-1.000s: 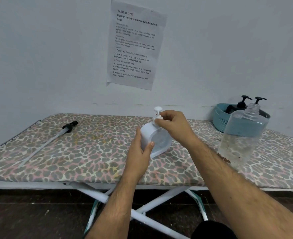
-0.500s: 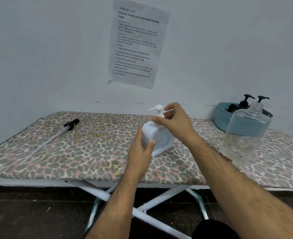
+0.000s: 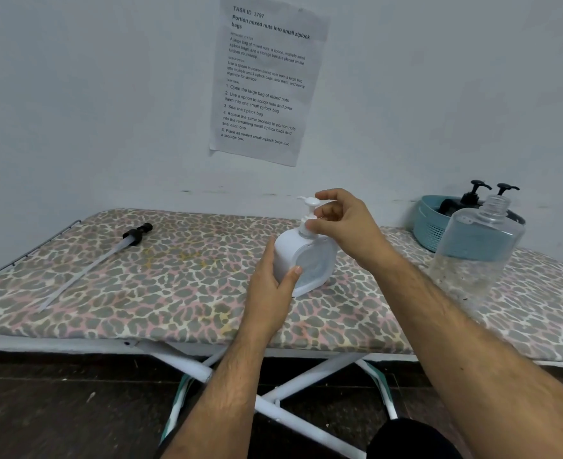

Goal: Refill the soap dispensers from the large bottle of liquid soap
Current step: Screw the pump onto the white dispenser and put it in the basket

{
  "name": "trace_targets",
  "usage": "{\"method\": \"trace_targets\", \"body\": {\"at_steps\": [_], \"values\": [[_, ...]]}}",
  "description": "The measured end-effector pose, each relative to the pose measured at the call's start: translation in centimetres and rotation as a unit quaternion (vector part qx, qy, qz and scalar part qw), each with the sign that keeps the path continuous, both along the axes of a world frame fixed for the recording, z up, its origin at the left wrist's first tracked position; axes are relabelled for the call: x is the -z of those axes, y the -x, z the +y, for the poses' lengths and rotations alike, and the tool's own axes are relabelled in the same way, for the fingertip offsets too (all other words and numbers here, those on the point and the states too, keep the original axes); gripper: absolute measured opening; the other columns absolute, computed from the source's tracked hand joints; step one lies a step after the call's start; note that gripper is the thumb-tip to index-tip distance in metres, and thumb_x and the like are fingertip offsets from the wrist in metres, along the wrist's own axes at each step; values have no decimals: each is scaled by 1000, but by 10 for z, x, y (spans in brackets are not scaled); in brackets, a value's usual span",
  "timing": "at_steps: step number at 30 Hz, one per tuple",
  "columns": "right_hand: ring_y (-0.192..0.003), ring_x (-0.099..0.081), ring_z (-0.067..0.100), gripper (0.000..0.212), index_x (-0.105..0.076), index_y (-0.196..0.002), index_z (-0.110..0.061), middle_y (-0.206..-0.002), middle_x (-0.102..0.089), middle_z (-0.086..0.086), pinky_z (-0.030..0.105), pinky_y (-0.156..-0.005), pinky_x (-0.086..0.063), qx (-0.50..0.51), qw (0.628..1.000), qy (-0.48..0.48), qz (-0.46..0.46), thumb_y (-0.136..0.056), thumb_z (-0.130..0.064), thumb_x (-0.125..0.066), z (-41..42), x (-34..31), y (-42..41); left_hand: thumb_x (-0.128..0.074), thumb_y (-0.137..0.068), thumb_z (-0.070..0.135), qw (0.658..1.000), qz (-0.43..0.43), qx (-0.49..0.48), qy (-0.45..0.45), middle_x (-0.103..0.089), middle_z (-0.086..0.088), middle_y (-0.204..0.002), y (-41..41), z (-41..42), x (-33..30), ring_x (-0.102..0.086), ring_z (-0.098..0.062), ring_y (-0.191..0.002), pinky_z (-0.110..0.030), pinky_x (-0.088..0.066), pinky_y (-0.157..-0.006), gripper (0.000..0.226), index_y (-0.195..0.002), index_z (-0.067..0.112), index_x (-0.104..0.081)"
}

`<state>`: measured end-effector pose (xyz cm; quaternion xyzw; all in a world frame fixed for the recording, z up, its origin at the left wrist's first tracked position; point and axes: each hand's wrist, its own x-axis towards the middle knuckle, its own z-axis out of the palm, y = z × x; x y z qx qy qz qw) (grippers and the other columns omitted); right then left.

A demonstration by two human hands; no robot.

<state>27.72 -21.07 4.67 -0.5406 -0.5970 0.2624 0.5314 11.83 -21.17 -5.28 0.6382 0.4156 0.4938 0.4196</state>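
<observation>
Left hand (image 3: 270, 293) grips white dispenser (image 3: 306, 260) body on tabletop (image 3: 174, 286); right hand (image 3: 346, 223) pinches its pump (image 3: 309, 207). Large bottle (image 3: 478, 250) at 3 o'clock.

A printed sheet (image 3: 266, 81) taped to the wall is headed "TASK ID 3797" and "Portion mixed nuts into small ziplock bags". Its numbered steps include "1 Open the large bag of mixed nuts" and "3 Seal the ziplock bag". The smaller paragraphs above them seem too faint to read reliably.
</observation>
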Motion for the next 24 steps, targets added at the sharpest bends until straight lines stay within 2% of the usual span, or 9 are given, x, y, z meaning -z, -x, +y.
{"method": "trace_targets", "body": {"at_steps": [4, 8, 11, 13, 19, 22, 24], "values": [[-78, -59, 13, 47, -61, -117, -17, -87, -61, 4, 29, -76, -50, 14, 1000, 6, -15, -76, -14, -84, 4, 2, 3, -63, -94, 32, 1000, -5, 3, -4, -48, 15, -143, 0, 1, 1, -50, -6, -129, -43, -48, -106, 65, -150, 40, -30], [-79, -58, 10, 49, -58, -123, -22, -91, -63, 2, 24, -72, -44, 25, 999, 11, -21, -80, -30, -81, 1, 2, 5, -63, -94, 32, 1000, -6, 6, -4, -49, 17, -142, -1, 1, 1, -50, -6, -128, -43, -47, -106, 64, -149, 43, -31], [-101, -63, 10, 52, -50, -138, -21, -105, -69, 0, 26, -85, -42, 8, 1000, 26, 12, -89, -11, -67, 1, 1, 3, -63, -92, 38, 1000, -2, 5, -3, -47, 16, -145, 0, 2, 2, -48, -8, -131, -45, -46, -107, 67, -150, 42, -29], [-110, -63, 10, 59, -45, -142, -23, -105, -74, 0, 29, -91, -45, -6, 999, 34, 4, -88, -4, -62, 1, 1, 1, -63, -93, 36, 1000, 2, 0, -3, -47, 15, -146, 0, 3, 3, -48, -8, -131, -45, -45, -107, 67, -150, 40, -29], [-94, -66, 15, 65, -47, -139, -21, -104, -69, 14, 23, -81, -47, 6, 1000, 15, -2, -82, -13, -78, 1, 5, 0, -63, -94, 34, 1000, 5, 0, -4, -47, 14, -145, -1, 4, 3, -49, -9, -130, -45, -47, -106, 66, -151, 40, -29], [-90, -64, 14, 63, -47, -138, -21, -94, -66, 8, 23, -81, -46, 10, 1000, 10, -3, -83, -19, -78, 1, 7, 2, -63, -93, 36, 1000, 4, 1, -5, -48, 14, -144, 0, 4, 3, -50, -9, -129, -45, -47, -105, 66, -150, 41, -30], [-91, -63, 12, 58, -47, -139, -20, -91, -65, 1, 23, -82, -43, 14, 1000, 10, -2, -87, -17, -73, 0, 6, 2, -63, -93, 35, 1000, 3, 1, -4, -48, 15, -144, 0, 4, 3, -50, -9, -130, -45, -47, -105, 65, -149, 41, -31]]}}
